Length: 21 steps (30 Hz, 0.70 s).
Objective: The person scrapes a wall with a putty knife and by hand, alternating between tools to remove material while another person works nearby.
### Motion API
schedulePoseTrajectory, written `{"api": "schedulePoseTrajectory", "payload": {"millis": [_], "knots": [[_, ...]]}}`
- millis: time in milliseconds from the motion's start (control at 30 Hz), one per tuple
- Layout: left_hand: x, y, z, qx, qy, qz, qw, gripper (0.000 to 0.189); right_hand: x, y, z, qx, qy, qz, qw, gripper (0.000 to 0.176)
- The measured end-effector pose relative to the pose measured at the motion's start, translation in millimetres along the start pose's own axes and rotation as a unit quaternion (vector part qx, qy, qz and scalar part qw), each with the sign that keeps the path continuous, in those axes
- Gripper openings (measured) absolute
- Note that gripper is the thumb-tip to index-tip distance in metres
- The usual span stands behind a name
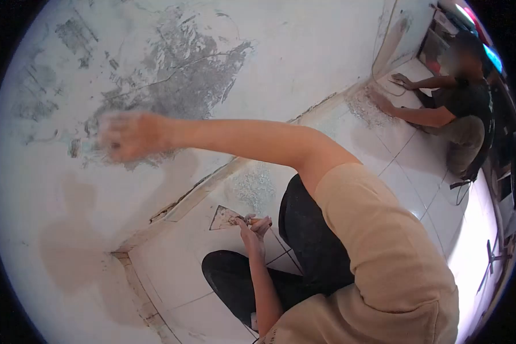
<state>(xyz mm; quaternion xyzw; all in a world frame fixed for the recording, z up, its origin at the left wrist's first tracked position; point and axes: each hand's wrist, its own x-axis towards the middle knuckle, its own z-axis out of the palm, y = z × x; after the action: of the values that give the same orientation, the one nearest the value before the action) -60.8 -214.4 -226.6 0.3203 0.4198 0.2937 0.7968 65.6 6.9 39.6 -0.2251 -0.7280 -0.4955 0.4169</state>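
Observation:
My left hand is low over the floor, closed around the wooden-looking handle of a scraper. The scraper's broad blade is smeared with pale material and points toward the wall. My right arm stretches across to the wall, and my right hand is at the lower part of a rough grey patch, where the white coating is gone. Motion blurs that hand, so its fingers and anything in them cannot be made out.
White crumbs lie on the tiled floor below the wall. A damaged strip runs along the wall's base. At the right another person crouches, hands near more debris. A stand's dark legs are at the far right.

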Motion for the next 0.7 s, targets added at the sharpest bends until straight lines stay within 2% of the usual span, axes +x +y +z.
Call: {"api": "schedulePoseTrajectory", "payload": {"millis": [33,67,133,267,333,367,433,467,533,667,700], "knots": [[0,0,0,-0.011,0.0,0.004,1.0,0.061,13,5,-14,-0.024,-0.009,0.052,0.998,0.015],[2,-1,2,-0.022,-0.001,0.008,1.0,0.061,21,10,-24,-0.02,-0.012,0.048,0.999,0.015],[3,-2,1,-0.025,-0.001,0.0,1.0,0.061,34,18,-37,0.022,-0.001,0.157,0.987,0.016],[4,-2,2,-0.004,0.0,-0.005,1.0,0.062,-13,-8,-7,-0.035,-0.045,0.107,0.993,0.021],[3,-3,2,-0.003,-0.003,0.005,1.0,0.061,-20,-13,-3,0.029,-0.037,-0.033,0.998,0.025],[4,-3,2,-0.009,-0.006,0.017,1.0,0.061,-20,-9,3,0.032,-0.034,-0.033,0.998,0.025],[1,3,8,-0.017,0.008,0.013,1.0,0.06,9,8,-13,-0.066,-0.022,0.007,0.998,0.027],[0,4,10,-0.018,0.019,0.006,1.0,0.06,22,11,-27,-0.059,-0.024,0.003,0.998,0.027],[0,2,10,-0.006,0.013,0.015,1.0,0.06,41,17,-48,0.023,-0.018,0.19,0.981,0.024],[6,-2,6,-0.01,0.005,0.005,1.0,0.06,0,-10,-20,-0.009,-0.033,0.13,0.991,0.02],[5,-2,7,-0.009,0.005,0.005,1.0,0.06,-19,-20,-1,0.02,-0.032,0.094,0.995,0.019]]}}
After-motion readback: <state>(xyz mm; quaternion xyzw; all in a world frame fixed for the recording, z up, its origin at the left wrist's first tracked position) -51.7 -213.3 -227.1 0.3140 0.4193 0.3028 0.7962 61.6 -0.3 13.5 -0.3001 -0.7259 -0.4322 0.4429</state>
